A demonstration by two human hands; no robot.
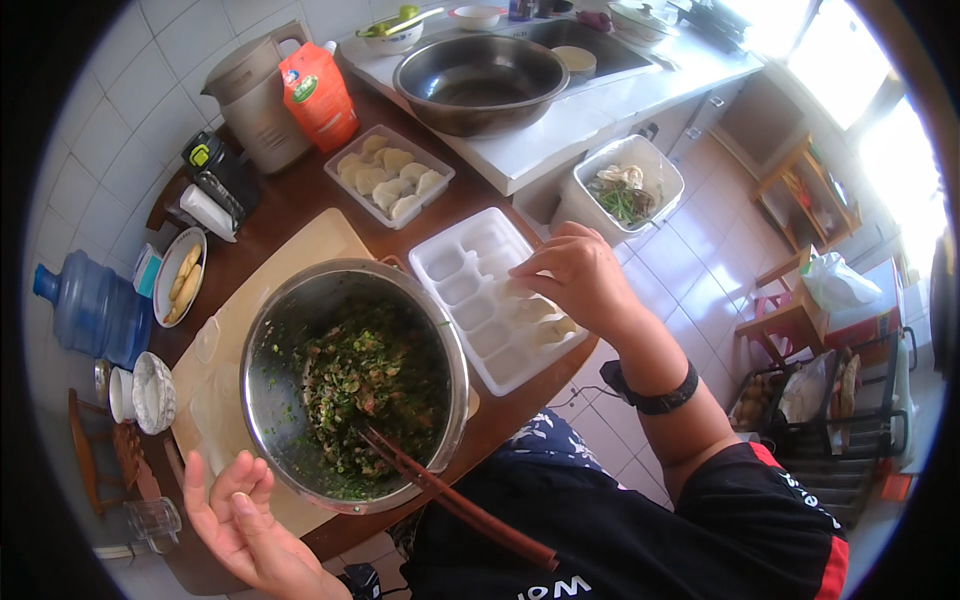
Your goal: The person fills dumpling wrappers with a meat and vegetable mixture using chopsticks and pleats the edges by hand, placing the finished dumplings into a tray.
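Observation:
My right hand [581, 277] is over the white compartmented plastic tray [487, 367], its fingertips pinching a pale dumpling [516, 288] at one compartment. The fingers partly hide that dumpling. Two more dumplings [534, 309] sit in the compartments beside it, towards the tray's near right corner. My left hand [244, 517] is empty, palm up with fingers apart, by the near left of a steel bowl [262, 442]. In the bowl lies chopped green and pinkish filling [360, 375], with brown chopsticks [480, 506] leaning out over the rim. Round dough wrappers [207, 341] lie on the wooden board [322, 236].
A clear tub of dumplings [390, 176] stands behind the tray. Beyond it are an orange packet [319, 97], a jug [255, 97] and a large steel basin [480, 82] by the sink. A lined waste bin [630, 187] stands beside the counter; a water bottle [94, 307] is left.

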